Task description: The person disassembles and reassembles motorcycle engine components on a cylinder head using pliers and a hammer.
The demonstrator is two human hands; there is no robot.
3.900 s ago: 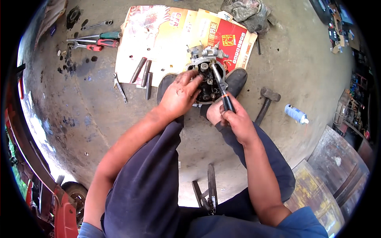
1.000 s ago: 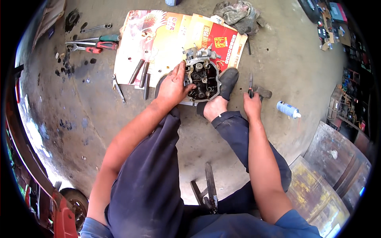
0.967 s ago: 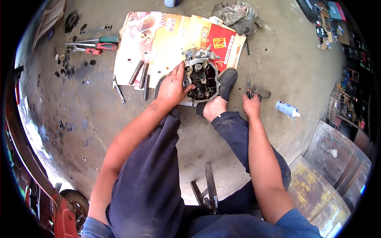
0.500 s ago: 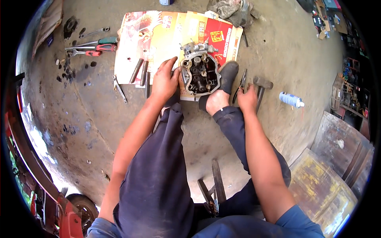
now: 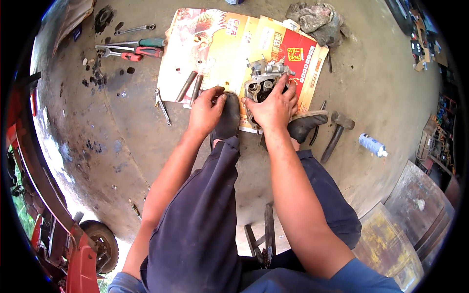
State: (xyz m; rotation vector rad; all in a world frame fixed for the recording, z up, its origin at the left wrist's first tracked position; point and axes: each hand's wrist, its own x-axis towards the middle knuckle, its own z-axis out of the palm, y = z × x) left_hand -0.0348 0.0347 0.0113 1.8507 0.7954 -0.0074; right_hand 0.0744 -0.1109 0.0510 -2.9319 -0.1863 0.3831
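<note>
My right hand [image 5: 274,108] grips an engine cylinder head [image 5: 266,85] from above, its thumb on the left side and its fingers spread over the right. The metal casting stands on a printed cardboard sheet [image 5: 229,36], its open cavity partly hidden by the hand. Between the cylinder head and two dark metal rods [image 5: 186,86] is my left hand [image 5: 207,110]. Its fingers are half bent, with a gap to the thumb and nothing visible between them. The left shoe [image 5: 227,117] lies beside this hand.
To the right lie a hammer [image 5: 337,134], partly hidden pliers [image 5: 317,123] and a spray can [image 5: 372,145]. Screwdrivers [image 5: 146,43] and wrenches [image 5: 162,108] are on the floor at the left. A rag [image 5: 317,22] rests at the cardboard's far corner.
My right hand has left the pliers and hammer and moved left onto the cylinder head. My left hand has drawn away from the casting's side. The right shoe has turned outward.
</note>
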